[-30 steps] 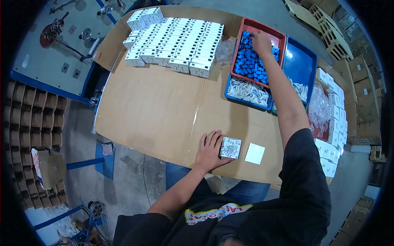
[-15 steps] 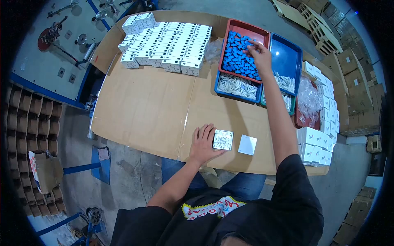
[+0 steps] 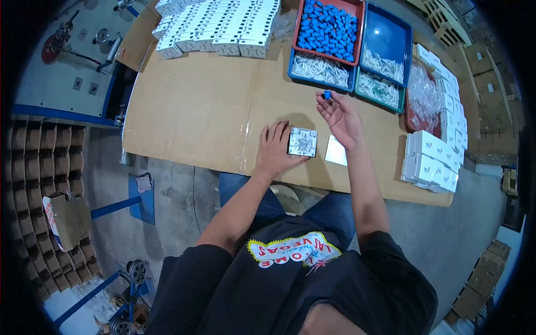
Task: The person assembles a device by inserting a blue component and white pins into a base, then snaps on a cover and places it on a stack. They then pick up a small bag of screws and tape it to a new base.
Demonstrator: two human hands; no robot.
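Observation:
My left hand (image 3: 273,151) lies on the cardboard-covered table, its thumb and fingers around the left side of a square white electrical fitting (image 3: 302,142) whose inner parts face up. Above and to the right of it, my right hand (image 3: 344,120) is raised, palm partly turned up. Between its thumb and fingertips is a small blue plastic piece (image 3: 327,95). A flat white square plate (image 3: 336,151) rests to the right of the fitting, partly covered by my right wrist. Many similar blue pieces (image 3: 326,30) fill a red tray (image 3: 360,33) at the back.
Below the red tray, a blue tray (image 3: 321,84) holds small white parts. More white parts lie in a second blue tray (image 3: 385,33) and a green tray (image 3: 381,101). Rows of white boxed units (image 3: 218,28) stand back left. White boxes (image 3: 432,162) and plastic bags (image 3: 422,92) are at right.
My right hand has come back from the red tray toward me, carrying a blue piece. My left hand stays at the fitting. The camera view has tilted downward.

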